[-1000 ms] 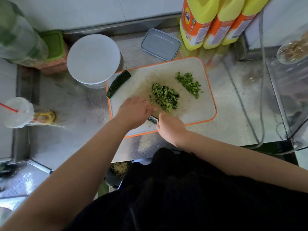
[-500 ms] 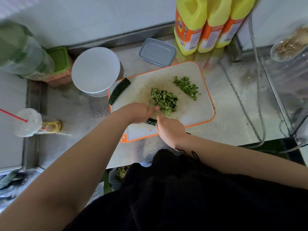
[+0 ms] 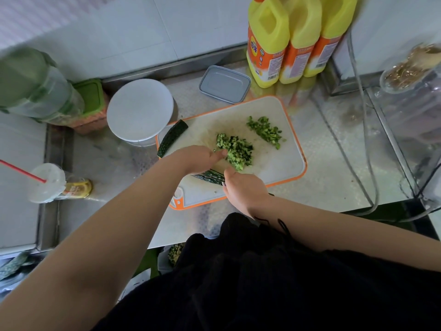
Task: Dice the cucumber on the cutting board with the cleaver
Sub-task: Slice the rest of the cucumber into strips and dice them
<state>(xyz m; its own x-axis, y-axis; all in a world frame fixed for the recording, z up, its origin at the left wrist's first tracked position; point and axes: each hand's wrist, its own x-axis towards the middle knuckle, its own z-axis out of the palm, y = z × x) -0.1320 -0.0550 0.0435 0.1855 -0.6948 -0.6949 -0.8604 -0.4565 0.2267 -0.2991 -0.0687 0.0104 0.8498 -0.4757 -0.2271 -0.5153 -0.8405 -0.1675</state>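
A white cutting board with an orange rim (image 3: 274, 168) lies on the steel counter. On it are a large pile of diced cucumber (image 3: 236, 149) and a smaller pile (image 3: 265, 131) further back. Dark green cucumber strips (image 3: 210, 176) lie near the board's front edge. My left hand (image 3: 200, 157) holds them down, fingers curled over them, one fingertip at the large pile. My right hand (image 3: 243, 187) grips the cleaver handle just right of the strips; the cleaver is almost wholly hidden under it. An uncut cucumber piece (image 3: 172, 137) lies across the board's left corner.
A white round lid (image 3: 139, 109) stands left of the board, a grey rectangular lid (image 3: 224, 83) behind it. Three yellow bottles (image 3: 286, 39) line the back wall. A lidded cup with a red straw (image 3: 47, 182) is at the far left, and cables (image 3: 367, 151) run along the right.
The head camera has tilted, so everything sits lower in view. Both hands stay at the board's front edge, and more of the cucumber strips shows between them.
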